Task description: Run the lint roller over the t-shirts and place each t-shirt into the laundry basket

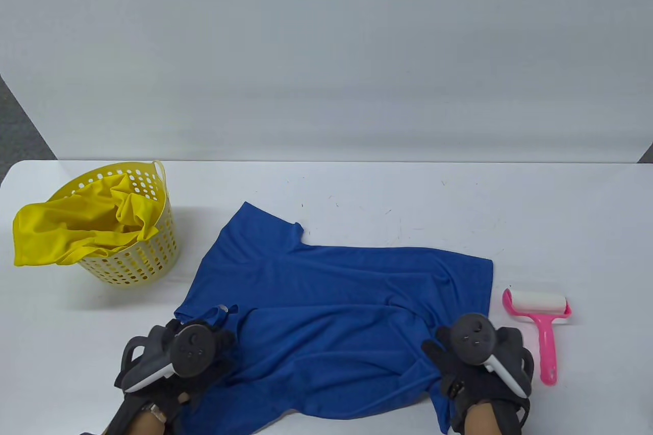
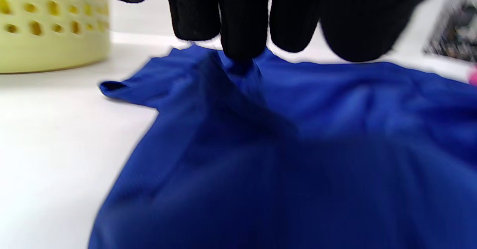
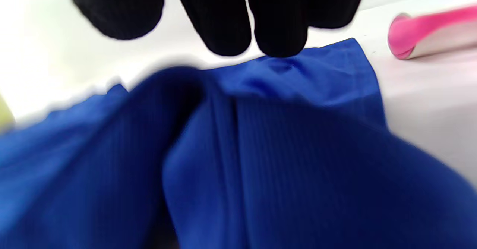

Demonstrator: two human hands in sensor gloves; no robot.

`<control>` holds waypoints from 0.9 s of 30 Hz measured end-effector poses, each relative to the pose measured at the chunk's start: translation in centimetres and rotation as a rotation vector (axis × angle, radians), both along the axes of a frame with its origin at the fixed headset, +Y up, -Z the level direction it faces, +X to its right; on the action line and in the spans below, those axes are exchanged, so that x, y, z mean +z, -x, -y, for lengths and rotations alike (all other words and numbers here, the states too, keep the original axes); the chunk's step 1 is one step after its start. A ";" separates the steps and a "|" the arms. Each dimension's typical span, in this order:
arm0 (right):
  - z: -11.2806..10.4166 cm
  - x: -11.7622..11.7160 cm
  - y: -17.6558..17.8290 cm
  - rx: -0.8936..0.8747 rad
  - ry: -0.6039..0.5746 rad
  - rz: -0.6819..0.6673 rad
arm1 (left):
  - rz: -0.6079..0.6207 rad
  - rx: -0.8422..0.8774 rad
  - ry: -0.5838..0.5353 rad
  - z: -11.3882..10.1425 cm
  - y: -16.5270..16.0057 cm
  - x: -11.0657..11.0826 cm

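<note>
Fingers (image 2: 242, 25) touching blue t-shirt (image 2: 283, 148); basket (image 2: 48, 29) beside.

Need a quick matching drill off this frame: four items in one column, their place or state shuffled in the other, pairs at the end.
Things:
1. blue t-shirt
2. yellow t-shirt
3. lint roller
4. laundry basket

Places or states:
A. hangs over the basket's rim, partly inside
B. lies untouched on the table, by the right hand
C. spread on the table, both hands on its near edge, left hand included
D. stands at the table's left, far from the roller

Pairs: 1-C, 2-A, 3-B, 4-D
</note>
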State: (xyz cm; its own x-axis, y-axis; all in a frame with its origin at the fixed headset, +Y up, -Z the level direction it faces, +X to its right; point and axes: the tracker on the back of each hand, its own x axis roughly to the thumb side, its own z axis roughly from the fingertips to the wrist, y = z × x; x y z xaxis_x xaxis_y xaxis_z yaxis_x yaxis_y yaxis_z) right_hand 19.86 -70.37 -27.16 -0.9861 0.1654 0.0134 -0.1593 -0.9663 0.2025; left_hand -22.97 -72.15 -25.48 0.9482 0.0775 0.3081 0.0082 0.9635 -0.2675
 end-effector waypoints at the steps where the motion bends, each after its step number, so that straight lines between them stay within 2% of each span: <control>1: 1.3 0.1 1.5 0.097 0.236 -0.021 | 0.016 -0.097 0.090 1.1 -0.8 0.1; 3: 3.2 0.2 3.2 0.106 0.283 -0.084 | 0.012 -0.189 0.213 3.3 -1.8 0.2; 4: 4.1 0.0 4.0 0.131 0.345 -0.100 | 0.027 -0.220 0.249 4.2 -2.2 0.1; 6: 5.2 -0.5 5.1 0.242 0.355 -0.128 | 0.018 -0.308 0.209 4.9 -2.7 -0.4; 8: 6.5 -1.7 5.1 0.234 0.411 -0.119 | 0.000 -0.270 0.205 5.2 -2.5 -1.6; 11: 7.0 -4.3 4.0 0.100 0.382 -0.084 | -0.054 -0.227 0.230 5.7 -1.6 -3.7; 13: 7.2 -6.0 3.3 0.046 0.406 -0.030 | -0.102 -0.218 0.241 5.8 -1.1 -5.3; 18: 7.0 -10.3 3.4 0.081 0.368 0.042 | -0.206 -0.196 0.255 6.0 -0.7 -9.6; 23: 7.3 -12.2 3.3 0.054 0.324 0.073 | -0.225 -0.192 0.244 6.2 -0.9 -11.2; 27: 7.5 -11.9 2.7 0.049 0.286 0.042 | -0.228 -0.212 0.285 6.7 -0.7 -10.7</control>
